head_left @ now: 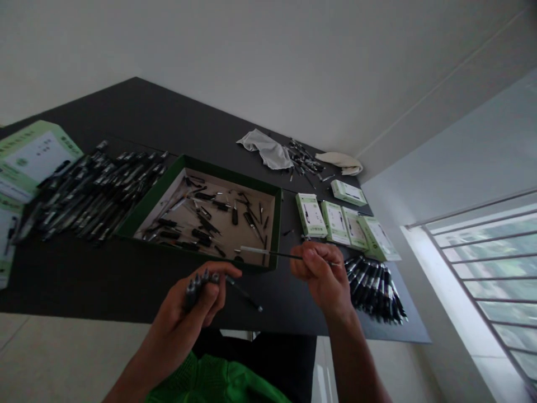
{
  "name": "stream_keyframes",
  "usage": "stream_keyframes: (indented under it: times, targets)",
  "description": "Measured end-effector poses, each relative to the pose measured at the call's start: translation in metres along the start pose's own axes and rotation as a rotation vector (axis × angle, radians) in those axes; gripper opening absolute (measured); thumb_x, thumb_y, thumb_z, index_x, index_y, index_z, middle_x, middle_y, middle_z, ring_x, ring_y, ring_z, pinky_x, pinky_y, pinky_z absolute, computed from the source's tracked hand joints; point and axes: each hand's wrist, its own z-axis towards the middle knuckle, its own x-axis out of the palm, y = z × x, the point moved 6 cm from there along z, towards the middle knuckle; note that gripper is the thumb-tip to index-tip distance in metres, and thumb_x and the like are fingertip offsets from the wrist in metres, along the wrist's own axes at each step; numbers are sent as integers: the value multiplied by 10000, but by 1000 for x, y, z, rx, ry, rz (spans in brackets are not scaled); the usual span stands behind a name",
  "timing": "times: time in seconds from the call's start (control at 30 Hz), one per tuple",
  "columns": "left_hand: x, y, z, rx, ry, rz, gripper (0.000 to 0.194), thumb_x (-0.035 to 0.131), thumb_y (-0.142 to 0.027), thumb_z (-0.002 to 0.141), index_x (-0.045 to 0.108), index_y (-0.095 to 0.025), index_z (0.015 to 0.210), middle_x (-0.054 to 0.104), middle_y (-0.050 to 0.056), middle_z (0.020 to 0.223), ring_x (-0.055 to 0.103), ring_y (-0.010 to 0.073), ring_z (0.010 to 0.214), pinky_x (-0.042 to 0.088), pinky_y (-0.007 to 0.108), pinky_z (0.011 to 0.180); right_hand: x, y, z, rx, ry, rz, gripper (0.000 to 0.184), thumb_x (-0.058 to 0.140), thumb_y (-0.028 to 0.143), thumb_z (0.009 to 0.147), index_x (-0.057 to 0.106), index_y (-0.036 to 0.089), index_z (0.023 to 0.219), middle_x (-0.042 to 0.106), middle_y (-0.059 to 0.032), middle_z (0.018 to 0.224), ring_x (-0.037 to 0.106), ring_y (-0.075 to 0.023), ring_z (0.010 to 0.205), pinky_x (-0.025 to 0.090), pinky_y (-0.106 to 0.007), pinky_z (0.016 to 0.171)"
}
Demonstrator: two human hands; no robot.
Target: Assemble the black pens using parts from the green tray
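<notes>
My left hand (197, 305) is closed around a small bunch of black pen barrels (202, 281), tips up, with one pen part (245, 294) sticking out to the right. My right hand (321, 274) pinches a thin pen refill (268, 253) that points left over the edge of the green-rimmed cardboard tray (146, 204). The tray holds several loose black pen parts (205, 224). Both hands hover over the near edge of the black table (126, 280).
A big heap of black pens (88, 193) lies left of the tray, by green-and-white boxes (29, 157). Small green boxes (344, 224) lie in a row at right, above another pile of pens (375, 285). White cloths (266, 148) and small parts lie at the far edge. A window is on the right.
</notes>
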Motion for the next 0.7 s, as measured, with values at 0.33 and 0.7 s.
stream_keyframes:
  times: [0.33,0.7]
  targets:
    - [48,-13,-16,146,95,333,429,520,-546,1031,751,-206,1154,549,-15,629,452,121,545,349,247,532,-16,26,-39,88,81,217,569,573,426,957,270,213,526,223,71,482,190,-59,432,174,-232,437]
    - [68,-8,-25,135,138,500,437,500,-505,1038,776,-190,1164,503,-23,607,444,125,524,366,234,523,-33,40,-56,155,204,-71,473,477,329,974,265,206,570,225,67,535,168,-54,483,140,-236,448]
